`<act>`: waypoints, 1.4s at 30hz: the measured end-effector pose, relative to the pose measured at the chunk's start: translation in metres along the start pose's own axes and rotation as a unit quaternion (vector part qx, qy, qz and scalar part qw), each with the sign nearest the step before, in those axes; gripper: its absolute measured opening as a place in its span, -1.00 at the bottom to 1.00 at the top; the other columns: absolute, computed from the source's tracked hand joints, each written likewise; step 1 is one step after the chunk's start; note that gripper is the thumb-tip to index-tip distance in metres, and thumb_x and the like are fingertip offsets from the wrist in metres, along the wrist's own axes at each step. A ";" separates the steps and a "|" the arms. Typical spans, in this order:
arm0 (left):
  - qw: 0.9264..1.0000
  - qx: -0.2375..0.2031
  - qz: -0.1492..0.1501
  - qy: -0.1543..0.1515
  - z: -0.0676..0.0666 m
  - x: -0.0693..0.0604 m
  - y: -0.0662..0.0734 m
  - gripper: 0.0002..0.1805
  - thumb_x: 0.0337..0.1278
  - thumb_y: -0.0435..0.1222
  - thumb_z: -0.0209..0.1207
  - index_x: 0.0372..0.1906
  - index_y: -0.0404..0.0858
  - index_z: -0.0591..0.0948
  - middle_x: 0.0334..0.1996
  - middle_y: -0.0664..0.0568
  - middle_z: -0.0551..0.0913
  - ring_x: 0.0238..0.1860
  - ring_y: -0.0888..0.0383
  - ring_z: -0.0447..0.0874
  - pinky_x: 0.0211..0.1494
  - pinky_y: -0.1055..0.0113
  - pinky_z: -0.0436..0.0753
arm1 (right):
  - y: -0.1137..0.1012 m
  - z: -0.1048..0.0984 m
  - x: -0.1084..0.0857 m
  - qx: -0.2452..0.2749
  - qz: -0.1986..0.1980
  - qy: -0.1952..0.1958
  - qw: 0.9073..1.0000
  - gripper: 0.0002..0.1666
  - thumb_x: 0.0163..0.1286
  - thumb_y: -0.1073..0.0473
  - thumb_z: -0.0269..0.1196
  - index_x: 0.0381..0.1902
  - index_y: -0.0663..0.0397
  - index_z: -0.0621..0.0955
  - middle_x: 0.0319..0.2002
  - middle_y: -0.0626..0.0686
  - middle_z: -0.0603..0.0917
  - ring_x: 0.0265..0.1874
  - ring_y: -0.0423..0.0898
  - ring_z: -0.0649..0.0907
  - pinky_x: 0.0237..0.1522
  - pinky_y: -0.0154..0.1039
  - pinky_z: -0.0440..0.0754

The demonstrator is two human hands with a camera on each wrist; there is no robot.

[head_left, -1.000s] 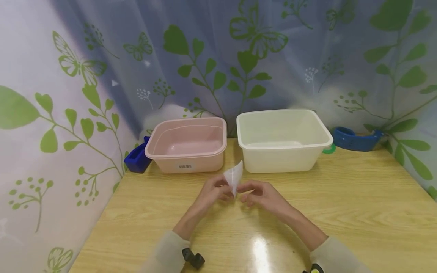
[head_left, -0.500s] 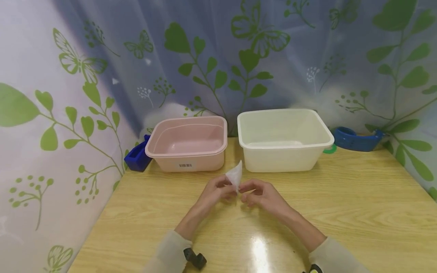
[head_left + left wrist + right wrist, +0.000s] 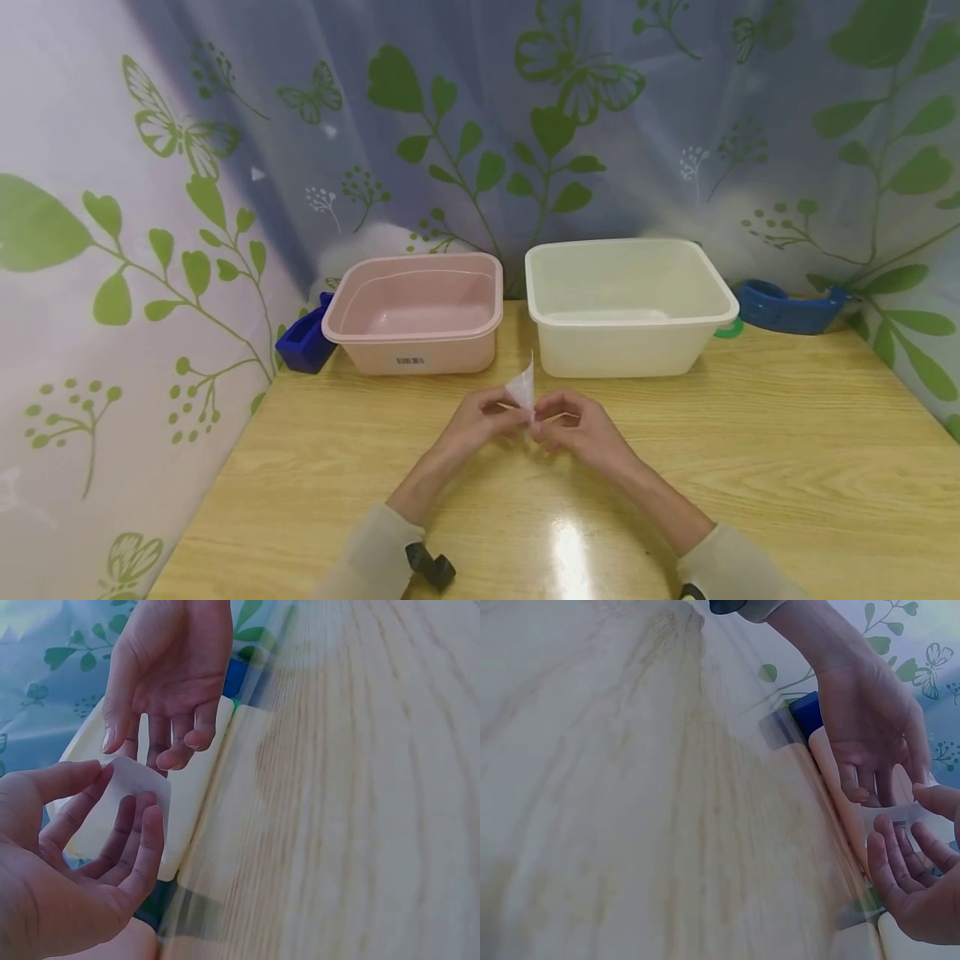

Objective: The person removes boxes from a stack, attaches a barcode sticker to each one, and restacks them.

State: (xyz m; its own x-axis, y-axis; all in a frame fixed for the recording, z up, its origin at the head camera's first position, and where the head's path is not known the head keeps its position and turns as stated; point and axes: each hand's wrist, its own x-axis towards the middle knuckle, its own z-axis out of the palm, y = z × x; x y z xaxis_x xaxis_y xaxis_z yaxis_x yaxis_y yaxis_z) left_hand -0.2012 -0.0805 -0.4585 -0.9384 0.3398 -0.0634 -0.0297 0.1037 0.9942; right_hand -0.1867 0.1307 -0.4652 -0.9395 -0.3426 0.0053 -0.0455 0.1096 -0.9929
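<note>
Head view: the left hand (image 3: 480,421) is pinching a thin translucent white sheet (image 3: 521,387) above the yellow wood-grain table (image 3: 712,450), before the pink and off-white rectangular plastic basins. The right hand (image 3: 591,435) is keeping thumb and fingers parted at its edge — contact is unclear. Uneven tugging could be creasing or tearing it.
</note>
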 end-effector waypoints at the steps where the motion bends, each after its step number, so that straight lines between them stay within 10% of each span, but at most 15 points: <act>1: 1.000 0.001 0.000 0.000 0.000 0.000 0.000 -0.72 0.31 -0.24 0.36 -0.02 -0.37 0.71 -0.18 -0.07 0.77 -0.24 0.03 0.75 -0.06 0.04 0.77 | 0.000 0.000 0.000 0.002 0.001 0.000 1.000 -0.59 0.36 0.21 0.43 0.07 0.28 0.59 0.04 0.22 0.68 -0.20 0.07 0.75 -0.17 -0.07 0.79; 20: 1.000 -0.001 -0.003 -0.030 -0.005 0.000 -0.002 -0.70 0.36 -0.23 0.30 0.00 -0.40 0.67 -0.08 -0.10 0.75 -0.10 -0.08 0.73 0.02 0.02 0.75 | 0.000 -0.008 0.003 0.000 0.014 0.007 1.000 -0.73 0.45 0.17 0.36 -0.04 0.25 0.62 -0.13 0.17 0.72 -0.18 0.15 0.75 -0.14 -0.05 0.77; 42: 0.999 0.006 0.022 0.024 -0.028 0.003 0.002 -0.76 0.41 -0.30 0.25 -0.05 -0.45 0.64 -0.17 -0.08 0.70 -0.11 -0.02 0.74 0.04 -0.04 0.75 | -0.005 -0.024 0.003 0.030 0.010 0.034 0.999 -0.76 0.49 0.28 0.27 -0.06 0.40 0.54 -0.19 0.19 0.71 -0.19 0.06 0.73 -0.06 0.01 0.76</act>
State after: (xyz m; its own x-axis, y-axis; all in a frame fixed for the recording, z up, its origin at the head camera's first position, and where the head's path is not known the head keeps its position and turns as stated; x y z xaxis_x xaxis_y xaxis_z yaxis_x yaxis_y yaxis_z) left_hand -0.2137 -0.1050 -0.4541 -0.9541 0.2992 -0.0154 0.0157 0.1013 0.9947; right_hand -0.1979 0.1514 -0.4571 -0.9609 -0.2766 -0.0078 -0.0090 0.0594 -0.9982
